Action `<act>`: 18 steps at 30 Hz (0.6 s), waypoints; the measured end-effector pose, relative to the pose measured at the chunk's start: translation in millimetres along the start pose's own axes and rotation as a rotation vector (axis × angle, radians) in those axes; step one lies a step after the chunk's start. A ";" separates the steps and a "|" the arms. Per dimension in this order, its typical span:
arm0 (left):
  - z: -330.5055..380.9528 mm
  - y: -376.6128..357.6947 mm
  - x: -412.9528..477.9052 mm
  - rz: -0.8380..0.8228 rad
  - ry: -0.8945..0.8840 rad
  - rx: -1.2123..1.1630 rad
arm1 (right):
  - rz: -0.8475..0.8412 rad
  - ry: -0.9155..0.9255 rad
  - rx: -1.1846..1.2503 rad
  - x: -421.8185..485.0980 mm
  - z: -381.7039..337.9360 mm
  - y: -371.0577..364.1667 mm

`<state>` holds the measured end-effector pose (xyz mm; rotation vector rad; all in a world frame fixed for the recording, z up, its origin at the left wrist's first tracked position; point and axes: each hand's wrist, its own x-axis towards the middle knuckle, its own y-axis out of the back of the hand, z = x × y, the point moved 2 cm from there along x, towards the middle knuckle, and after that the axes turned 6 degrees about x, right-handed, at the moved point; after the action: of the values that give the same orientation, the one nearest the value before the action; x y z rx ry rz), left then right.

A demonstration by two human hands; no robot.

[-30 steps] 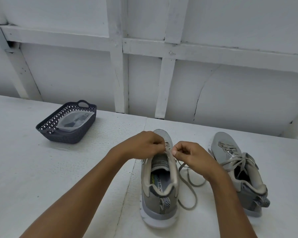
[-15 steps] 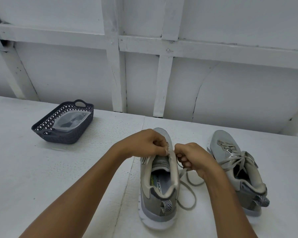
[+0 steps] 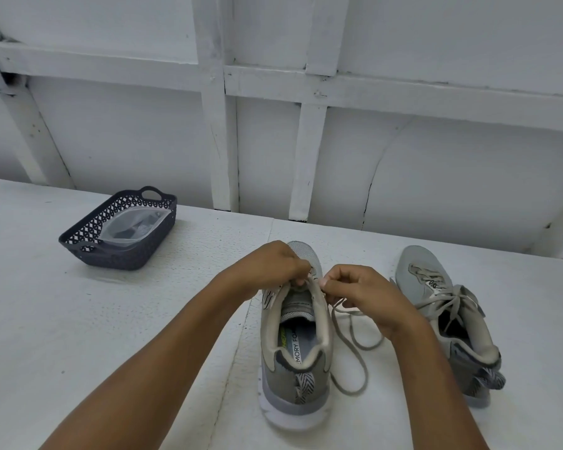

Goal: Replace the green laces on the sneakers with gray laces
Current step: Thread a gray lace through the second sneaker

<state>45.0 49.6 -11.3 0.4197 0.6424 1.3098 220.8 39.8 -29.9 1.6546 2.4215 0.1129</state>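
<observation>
A grey sneaker [image 3: 294,362] stands in front of me, heel toward me. My left hand [image 3: 270,269] is curled over its left eyelet row, pinching the lace there. My right hand [image 3: 359,295] pinches the same grey-green lace [image 3: 355,347] at the right eyelet row. The loose end of that lace loops on the table between the two shoes. The second grey sneaker [image 3: 449,316] lies to the right with its lace tied in a bow.
A dark perforated basket [image 3: 88,240] sits at the back left and holds a clear plastic bag [image 3: 134,225] with dark contents. The white table [image 3: 78,336] runs up to a white panelled wall [image 3: 306,125].
My right hand has shifted slightly forward and up along the right eyelet row, and the loose lace loop has been drawn with it. The left hand stays on the shoe.
</observation>
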 end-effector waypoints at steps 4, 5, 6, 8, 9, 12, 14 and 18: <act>-1.4 -0.5 1.6 -0.045 0.049 -0.061 | -0.004 -0.086 0.048 0.2 5.0 2.0; -3.0 0.3 2.7 -0.056 0.036 -0.087 | 0.005 -0.100 0.076 0.0 5.3 2.6; -4.6 2.1 4.0 -0.054 0.022 -0.122 | 0.020 -0.112 0.106 -0.2 5.4 3.4; -8.4 7.6 5.1 -0.030 0.015 -0.185 | 0.041 -0.133 0.176 -1.1 5.3 4.9; -10.0 10.4 5.4 -0.021 0.012 -0.188 | 0.044 -0.142 0.211 -1.4 5.5 5.5; -11.2 14.8 3.8 -0.029 -0.015 -0.114 | 0.046 -0.154 0.271 -2.0 6.9 6.2; -9.4 15.2 0.8 -0.057 -0.045 -0.035 | 0.047 -0.146 0.269 -2.6 7.7 6.7; -5.2 15.1 -4.0 -0.113 -0.113 0.150 | 0.033 -0.105 0.188 -2.6 6.7 9.9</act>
<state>29.7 48.7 -5.1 0.5684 0.6619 1.1262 232.2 40.6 -34.3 1.7295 2.3902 -0.1975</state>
